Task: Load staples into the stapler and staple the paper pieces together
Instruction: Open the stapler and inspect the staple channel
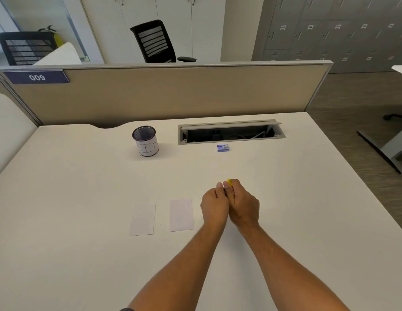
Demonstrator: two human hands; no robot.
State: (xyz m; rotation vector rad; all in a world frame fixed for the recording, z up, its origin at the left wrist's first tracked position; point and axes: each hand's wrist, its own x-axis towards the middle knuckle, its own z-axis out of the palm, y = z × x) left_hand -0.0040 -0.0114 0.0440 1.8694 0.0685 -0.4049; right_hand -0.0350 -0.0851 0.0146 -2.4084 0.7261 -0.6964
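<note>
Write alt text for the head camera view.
Both hands, left hand and right hand, close together around a small yellow stapler above a white desk. Two paper pieces lie apart to their left; a staple box sits farther back.

A mesh pen cup stands upright on the white bench, left of an open cable tray. A partition backs the bench; beyond it stands a black office chair.
</note>
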